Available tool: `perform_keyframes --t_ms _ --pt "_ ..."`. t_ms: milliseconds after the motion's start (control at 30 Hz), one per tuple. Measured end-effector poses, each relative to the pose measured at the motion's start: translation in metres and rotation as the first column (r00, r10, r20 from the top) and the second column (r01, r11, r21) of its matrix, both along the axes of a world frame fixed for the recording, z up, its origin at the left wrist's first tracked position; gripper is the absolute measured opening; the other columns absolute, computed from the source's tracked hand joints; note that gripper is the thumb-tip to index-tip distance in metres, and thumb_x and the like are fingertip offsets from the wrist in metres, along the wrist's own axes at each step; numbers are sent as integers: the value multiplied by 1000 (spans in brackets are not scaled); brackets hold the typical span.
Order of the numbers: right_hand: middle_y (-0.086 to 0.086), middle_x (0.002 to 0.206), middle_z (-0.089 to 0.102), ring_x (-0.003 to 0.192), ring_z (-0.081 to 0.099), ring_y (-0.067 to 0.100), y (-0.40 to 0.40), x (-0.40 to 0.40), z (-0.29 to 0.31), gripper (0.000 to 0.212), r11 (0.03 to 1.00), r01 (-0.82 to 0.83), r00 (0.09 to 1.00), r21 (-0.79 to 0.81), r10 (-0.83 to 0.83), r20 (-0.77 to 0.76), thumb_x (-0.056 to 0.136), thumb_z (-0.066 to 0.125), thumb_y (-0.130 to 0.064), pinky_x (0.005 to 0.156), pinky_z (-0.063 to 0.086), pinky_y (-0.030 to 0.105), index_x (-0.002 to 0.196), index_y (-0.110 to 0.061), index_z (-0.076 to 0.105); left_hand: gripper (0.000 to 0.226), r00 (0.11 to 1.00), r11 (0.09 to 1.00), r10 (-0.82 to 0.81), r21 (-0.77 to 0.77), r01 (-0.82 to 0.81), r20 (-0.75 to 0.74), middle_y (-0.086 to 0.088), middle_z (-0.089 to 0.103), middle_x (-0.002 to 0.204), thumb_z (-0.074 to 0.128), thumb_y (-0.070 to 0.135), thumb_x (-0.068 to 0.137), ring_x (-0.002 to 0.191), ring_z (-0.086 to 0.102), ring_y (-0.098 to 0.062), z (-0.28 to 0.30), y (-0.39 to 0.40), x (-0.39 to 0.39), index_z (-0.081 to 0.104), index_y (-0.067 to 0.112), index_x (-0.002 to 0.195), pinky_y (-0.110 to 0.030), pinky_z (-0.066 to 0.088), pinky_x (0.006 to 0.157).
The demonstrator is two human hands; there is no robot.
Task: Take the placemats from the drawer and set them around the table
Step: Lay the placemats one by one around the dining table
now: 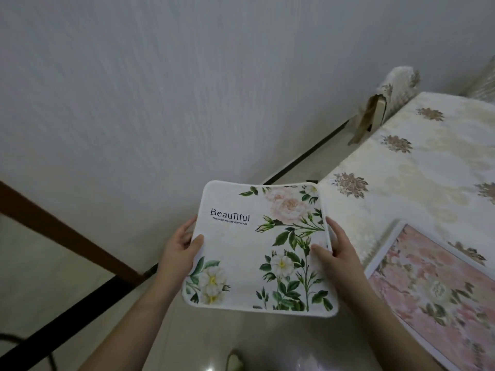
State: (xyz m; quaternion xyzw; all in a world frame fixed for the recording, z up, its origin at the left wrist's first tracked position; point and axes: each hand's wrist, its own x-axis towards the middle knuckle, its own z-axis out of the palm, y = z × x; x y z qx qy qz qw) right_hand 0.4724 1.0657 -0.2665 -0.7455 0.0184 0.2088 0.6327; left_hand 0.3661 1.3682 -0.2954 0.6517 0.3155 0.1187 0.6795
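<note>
I hold a white placemat [249,253] printed with green leaves, pale flowers and the word "BeauTiful" in front of me, above the floor and just left of the table. My left hand [182,245] grips its left edge, thumb on top. My right hand [332,247] grips its right edge, thumb on the printed face. A pink floral placemat [439,295] with a white border lies flat on the table at the right.
The table [417,167] wears a cream cloth with brown flower motifs. A covered chair [385,103] stands at its far corner by the white wall. A brown wooden strip [67,231] and a dark baseboard run along the left. Pale glossy floor lies below.
</note>
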Motion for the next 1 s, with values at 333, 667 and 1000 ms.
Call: perform_keyframes --t_ms 333,667,1000 --pt "0 117 70 87 75 27 69 10 10 62 991 -131 988 3 130 78 94 58 -7 70 61 53 118 -62 43 48 994 993 96 -68 -93 44 -7 73 114 58 3 96 97 72 -32 9 56 -17 55 25 139 -56 57 84" --pt "3 120 68 89 74 31 84 72 0 67 993 -99 995 71 96 36 94 60 -7 70 61 53 97 -73 50 50 994 992 83 -98 -75 72 -9 74 112 58 -1 95 95 72 -33 17 77 51 56 24 138 -50 59 79" --pt "8 111 73 85 75 32 80 190 -6 62 993 -21 999 116 26 -41 95 60 -6 67 61 52 141 -42 39 49 995 997 31 -72 -25 91 -10 76 105 58 0 95 86 74 -29 32 80 179 58 27 135 -39 61 64"
